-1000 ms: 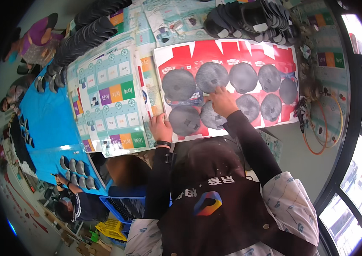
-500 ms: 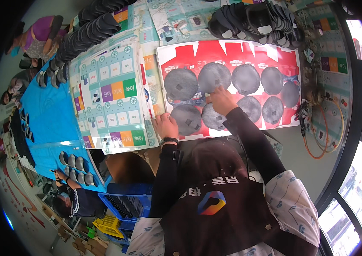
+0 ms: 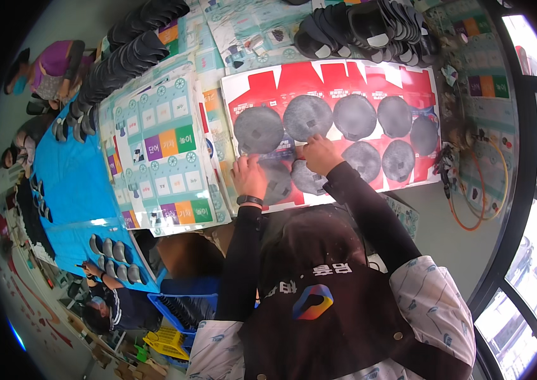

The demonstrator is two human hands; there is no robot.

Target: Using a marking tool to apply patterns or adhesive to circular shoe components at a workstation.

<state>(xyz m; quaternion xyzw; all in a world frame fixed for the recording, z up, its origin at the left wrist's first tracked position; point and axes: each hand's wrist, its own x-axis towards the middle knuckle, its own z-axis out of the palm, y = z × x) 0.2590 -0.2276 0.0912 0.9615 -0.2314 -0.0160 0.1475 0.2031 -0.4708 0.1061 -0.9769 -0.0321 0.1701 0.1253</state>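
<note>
Two rows of round grey felt-like discs lie on a red and white printed sheet; several have a small dark square patch on them. My left hand rests at the left edge of the near-left disc, fingers stretched out and partly covering it. My right hand is at the lower edge of the second far disc, over the top of the disc below it. Its fingers are bent together; what they pinch, if anything, is hidden. The far-left disc lies just beyond my left hand.
Stacks of dark curved pieces stand behind the sheet. A pile of printed boards lies to the left, beside a blue-covered table with more curved pieces. Hoses hang at right. Other people work at left; blue crates stand below.
My left hand has moved from the sheet's left edge onto the near-left disc. My right hand has drawn slightly nearer to me, off the second far disc's middle. The view has shifted a little.
</note>
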